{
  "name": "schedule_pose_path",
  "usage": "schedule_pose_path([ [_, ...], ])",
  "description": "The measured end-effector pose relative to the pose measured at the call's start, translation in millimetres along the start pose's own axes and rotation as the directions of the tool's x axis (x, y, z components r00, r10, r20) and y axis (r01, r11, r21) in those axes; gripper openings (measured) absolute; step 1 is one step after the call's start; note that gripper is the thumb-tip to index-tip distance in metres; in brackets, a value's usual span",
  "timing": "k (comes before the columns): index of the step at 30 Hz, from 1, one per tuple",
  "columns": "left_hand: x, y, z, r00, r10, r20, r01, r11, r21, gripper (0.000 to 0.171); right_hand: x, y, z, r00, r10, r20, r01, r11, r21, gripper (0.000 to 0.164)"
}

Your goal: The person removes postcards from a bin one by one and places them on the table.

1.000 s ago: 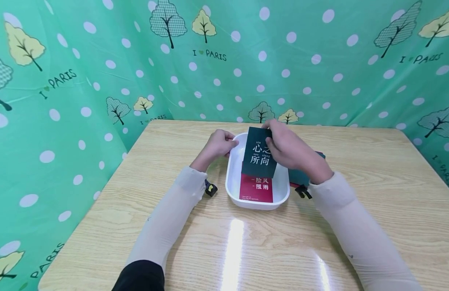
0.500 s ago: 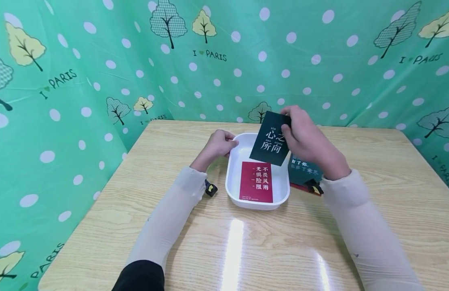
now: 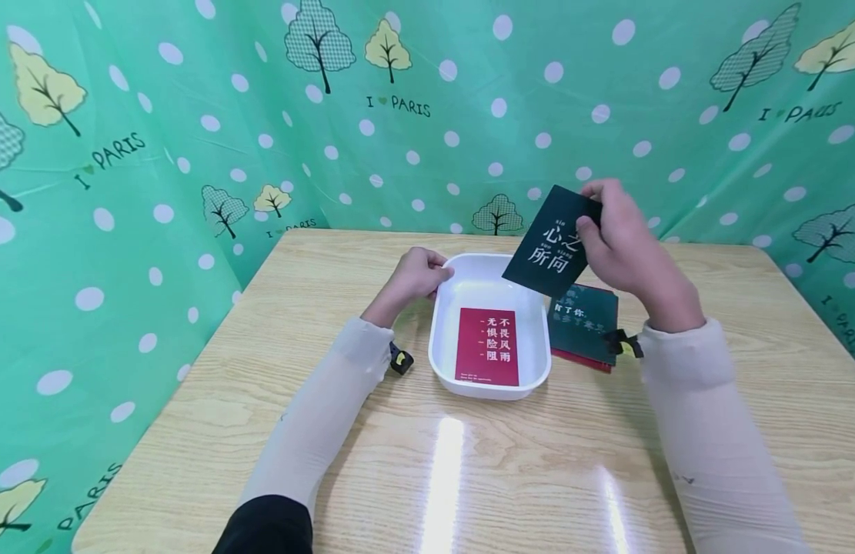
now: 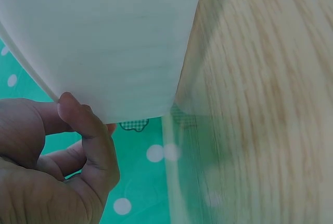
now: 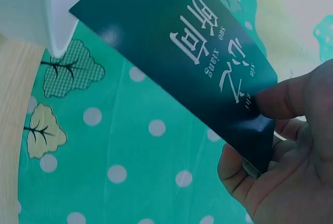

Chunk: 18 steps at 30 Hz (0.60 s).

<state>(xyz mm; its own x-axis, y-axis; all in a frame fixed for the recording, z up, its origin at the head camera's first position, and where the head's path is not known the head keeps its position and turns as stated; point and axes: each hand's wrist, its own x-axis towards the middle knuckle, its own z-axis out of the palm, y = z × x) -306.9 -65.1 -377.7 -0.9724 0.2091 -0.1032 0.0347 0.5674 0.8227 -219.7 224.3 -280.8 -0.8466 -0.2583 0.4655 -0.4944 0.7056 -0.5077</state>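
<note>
My left hand [image 3: 415, 278] pinches the upper left rim of a white plastic tub [image 3: 489, 392] standing on the table. In the left wrist view, thumb and fingers grip the edge of the tub's pale wall [image 4: 119, 52]. A red notebook [image 3: 487, 362] with white lettering lies in the tub. My right hand [image 3: 624, 250] is raised to the upper right of the tub. It pinches a thin, dark green notebook [image 3: 538, 231] by one corner, tilted, its lower edge overlapping the tub's rim in the head view. The right wrist view shows the thumb on its lettered cover [image 5: 156, 31].
Right of the tub, a small stack of dark green and red notebooks [image 3: 582, 323] lies on the wooden table [image 3: 330, 477]. Behind hangs a green curtain [image 3: 399, 177] with white dots and trees. Each wrist wears a black strap [image 3: 401, 359].
My right hand has lifted the green notebook up and right from over the tub, tilting it further. The red notebook and the stack have become more visible. The left hand keeps its place.
</note>
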Motion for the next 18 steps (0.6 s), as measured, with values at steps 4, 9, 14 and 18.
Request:
schedule_pose_path([
  [4,0.0,-0.2,0.0,1.0,-0.003,-0.003,0.003,1.0,0.003,0.027,-1.3,8.0,-7.1,0.997,0.073,0.004,-0.073,0.997,0.012,0.037],
  [9,0.4,-0.5,0.3,1.0,-0.006,-0.003,0.006,1.0,0.003,0.027,-1.6,22.0,-14.2,0.991,0.136,0.004,-0.136,0.991,0.008,0.037],
  [14,0.4,0.0,0.4,1.0,-0.009,-0.005,0.009,1.0,0.003,0.026,-2.7,33.4,-19.0,0.981,0.194,0.012,-0.194,0.981,0.004,0.038],
  [18,0.1,0.5,0.3,1.0,-0.009,-0.007,0.009,1.0,0.001,0.026,-3.0,43.9,-19.3,0.968,0.25,0.039,-0.25,0.968,0.016,0.038],
])
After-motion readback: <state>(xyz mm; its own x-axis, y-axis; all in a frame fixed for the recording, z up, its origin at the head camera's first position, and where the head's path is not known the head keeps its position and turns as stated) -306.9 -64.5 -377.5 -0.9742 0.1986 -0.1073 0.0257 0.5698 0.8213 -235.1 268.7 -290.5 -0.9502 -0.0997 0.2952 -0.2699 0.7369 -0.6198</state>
